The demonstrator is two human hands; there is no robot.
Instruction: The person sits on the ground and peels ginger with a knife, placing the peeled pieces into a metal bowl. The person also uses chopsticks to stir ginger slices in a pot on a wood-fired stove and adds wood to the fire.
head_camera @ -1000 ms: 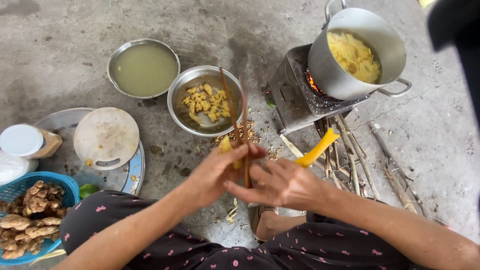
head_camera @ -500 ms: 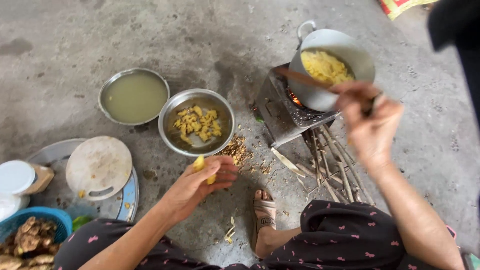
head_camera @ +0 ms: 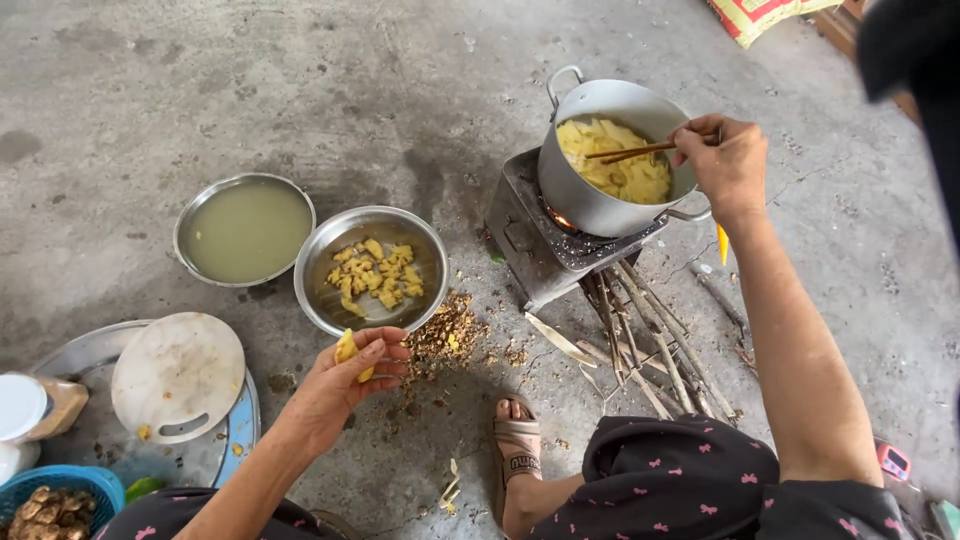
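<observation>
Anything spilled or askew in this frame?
Yes. Brown peelings lie strewn on the concrete beside the bowl of yellow pieces. The pot sits tilted on the small stove, leaning toward the camera, while the right hand stirs with chopsticks.

Floor-level home cooking area: bare concrete floor (head_camera: 200,90) carrying a wood-fired metal stove (head_camera: 545,245), with a pot (head_camera: 590,190) on it and steel bowls (head_camera: 370,268) left of it.

Dark pink-patterned trousers (head_camera: 690,480), strapped sandal (head_camera: 518,437)
</observation>
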